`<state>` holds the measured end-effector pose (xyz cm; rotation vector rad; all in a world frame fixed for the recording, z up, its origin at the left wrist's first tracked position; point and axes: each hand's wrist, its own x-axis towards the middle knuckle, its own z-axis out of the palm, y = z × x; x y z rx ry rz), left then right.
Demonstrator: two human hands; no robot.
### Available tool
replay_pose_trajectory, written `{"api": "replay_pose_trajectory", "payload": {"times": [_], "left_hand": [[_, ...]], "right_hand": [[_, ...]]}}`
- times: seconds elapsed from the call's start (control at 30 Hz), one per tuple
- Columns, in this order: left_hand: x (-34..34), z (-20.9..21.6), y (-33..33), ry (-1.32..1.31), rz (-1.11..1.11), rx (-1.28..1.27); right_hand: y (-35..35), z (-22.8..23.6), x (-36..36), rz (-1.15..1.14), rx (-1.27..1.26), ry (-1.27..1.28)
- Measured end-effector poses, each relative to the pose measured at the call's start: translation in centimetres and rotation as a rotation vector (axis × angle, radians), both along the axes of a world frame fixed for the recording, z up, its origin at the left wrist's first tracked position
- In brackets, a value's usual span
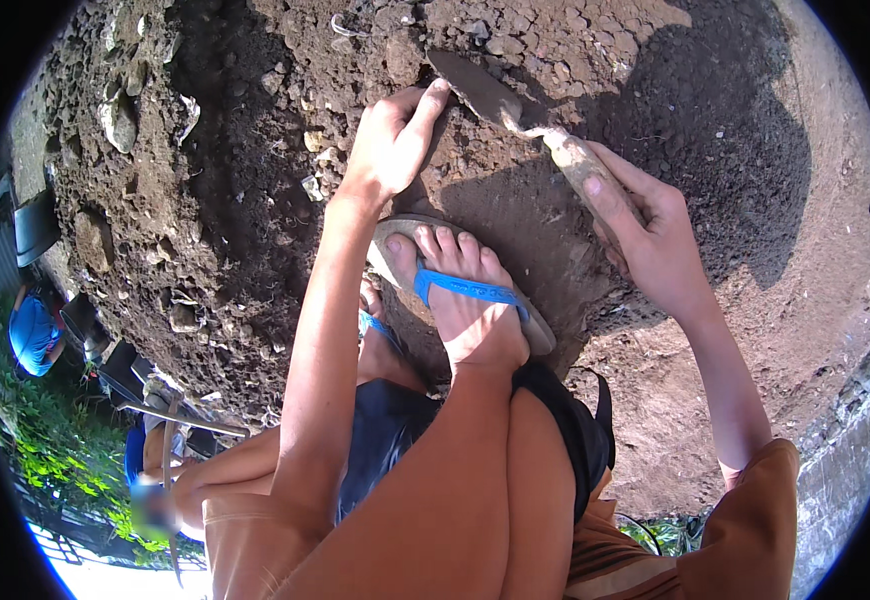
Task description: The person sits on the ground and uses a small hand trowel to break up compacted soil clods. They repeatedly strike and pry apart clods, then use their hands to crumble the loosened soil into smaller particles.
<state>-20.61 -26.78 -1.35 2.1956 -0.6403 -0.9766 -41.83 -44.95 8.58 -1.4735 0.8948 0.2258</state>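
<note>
My right hand [650, 230] is wrapped round the worn handle of a trowel [477, 90], thumb lying along the grip. Its dirt-coated, dark metal blade points up and left, against the soil. Beside the blade's edge is my left hand [390, 140], thumb stretched toward the metal and fingers curled under. Whatever those fingers hold, if anything, is hidden; whether the thumb touches the blade I cannot tell. Just below both hands, my foot in a blue-strapped flip-flop [470, 288] stands on a smoother patch of brown earth [490, 200].
A bank of crumbly soil with stones [118, 118] rises on the left. At the far left are a person in blue [35, 335], another seated person [225, 465], dark containers [35, 228] and green plants [45, 440]. A grey concrete edge [845, 470] runs along the right.
</note>
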Motion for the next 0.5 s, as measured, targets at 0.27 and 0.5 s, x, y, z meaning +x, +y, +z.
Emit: {"api": "replay_pose_trajectory", "payload": {"times": [0.27, 0.5], "left_hand": [[-1.5, 1.5, -1.7, -0.167, 0.204, 0.121], [-1.1, 4.0, 4.6, -0.287, 0.473, -0.160]], "right_hand": [[-2.0, 1.0, -0.2, 0.025, -0.142, -0.018], [-2.3, -0.1, 1.1, 0.035, -0.129, 0.006]]}}
